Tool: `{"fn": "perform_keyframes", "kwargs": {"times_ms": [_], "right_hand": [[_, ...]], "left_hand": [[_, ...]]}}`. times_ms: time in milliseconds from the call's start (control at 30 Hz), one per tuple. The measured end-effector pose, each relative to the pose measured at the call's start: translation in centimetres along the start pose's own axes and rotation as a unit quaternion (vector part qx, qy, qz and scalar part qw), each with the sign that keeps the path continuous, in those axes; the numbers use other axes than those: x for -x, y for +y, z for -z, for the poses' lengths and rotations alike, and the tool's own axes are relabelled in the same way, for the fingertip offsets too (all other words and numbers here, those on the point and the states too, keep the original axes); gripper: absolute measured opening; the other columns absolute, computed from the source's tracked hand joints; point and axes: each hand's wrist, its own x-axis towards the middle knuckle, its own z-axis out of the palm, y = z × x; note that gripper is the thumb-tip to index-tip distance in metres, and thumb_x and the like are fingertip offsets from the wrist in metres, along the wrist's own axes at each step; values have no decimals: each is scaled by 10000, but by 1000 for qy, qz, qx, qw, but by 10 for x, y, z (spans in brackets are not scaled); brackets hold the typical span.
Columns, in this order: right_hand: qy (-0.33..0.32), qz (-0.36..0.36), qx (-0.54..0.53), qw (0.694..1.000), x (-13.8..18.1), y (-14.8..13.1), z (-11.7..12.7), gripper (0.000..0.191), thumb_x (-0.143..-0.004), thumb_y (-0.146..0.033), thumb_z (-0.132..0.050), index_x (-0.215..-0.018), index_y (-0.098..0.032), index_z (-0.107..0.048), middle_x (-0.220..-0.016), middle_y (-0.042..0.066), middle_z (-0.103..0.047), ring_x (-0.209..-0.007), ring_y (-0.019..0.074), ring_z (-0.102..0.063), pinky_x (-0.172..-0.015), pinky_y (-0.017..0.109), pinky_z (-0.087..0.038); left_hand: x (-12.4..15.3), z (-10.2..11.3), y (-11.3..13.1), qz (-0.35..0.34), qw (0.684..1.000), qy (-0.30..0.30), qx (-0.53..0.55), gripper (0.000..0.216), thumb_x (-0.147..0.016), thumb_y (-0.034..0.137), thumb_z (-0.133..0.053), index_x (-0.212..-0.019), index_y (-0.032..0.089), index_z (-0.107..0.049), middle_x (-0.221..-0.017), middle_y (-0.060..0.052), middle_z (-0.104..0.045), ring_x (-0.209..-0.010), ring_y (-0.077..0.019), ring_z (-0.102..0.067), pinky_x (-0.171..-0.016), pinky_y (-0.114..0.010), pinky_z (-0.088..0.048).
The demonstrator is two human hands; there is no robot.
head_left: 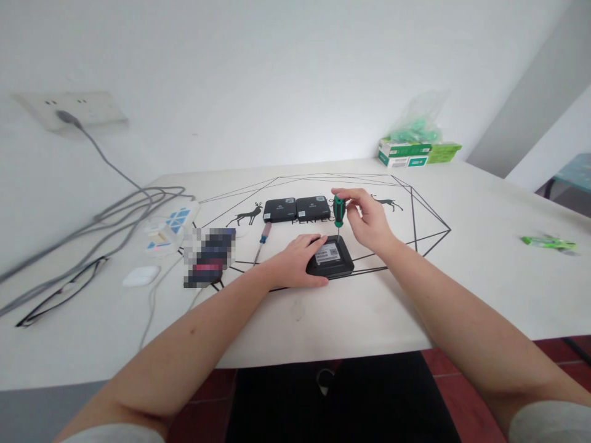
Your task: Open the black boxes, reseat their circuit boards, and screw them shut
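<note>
Flat on the table lies a black square box point(344, 266) with a white label on its upper face. My left hand point(300, 261) grips its left side, fingers over the far edge and thumb along the near one. In my right hand point(367, 218) is a green and black screwdriver point(339, 212), held upright with its tip at the far edge of the box. Behind are two similar black boxes, one at left point(279, 210) and one at right point(313, 208), side by side. A second screwdriver point(264, 237) with a translucent handle lies left of my left hand.
On the left are a blurred-out phone point(210, 258), a white case point(141, 275), eyeglasses point(64, 290), a power strip point(173, 224) and grey cables point(115, 212). Green and white boxes point(404, 154) with a plastic bag point(418, 123) stand against the wall. A green packet point(549, 243) lies far right.
</note>
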Motion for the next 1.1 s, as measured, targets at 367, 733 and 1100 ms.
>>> {"fn": "perform_keyframes", "kwargs": {"times_ms": [367,733,1100], "right_hand": [[-12,-40,12,999,3,-14,-1,353,-922,-350,-761,-1092,-302,-456,-1327,121,-779,-1137,283,-783,-925,506,-626],[2,66,104,992,-1,-7,5,344,-914,-177,-557,-1247,-247,-609,-1150,111,-719,-1004,260,-715,-824,446,-627],[21,102,123,987,0,-8,4,359,-1047,-200,-435,-1263,-311,-700,-1171,123,-650,-1077,282,-683,-929,551,-608]], "left_hand": [[0,2,2,-1,1000,-4,-4,1101,-855,676,-746,-1717,183,-271,-1741,-204,-285,-1615,-425,-265,-1326,-572,-257],[1,3,4,0,1000,-5,-2,1105,-855,680,-743,-1715,176,-267,-1743,-217,-283,-1616,-427,-258,-1325,-573,-245],[0,3,6,-3,1000,-5,-11,1086,-867,691,-721,-1708,165,-278,-1739,-218,-288,-1617,-411,-264,-1328,-537,-239]]}}
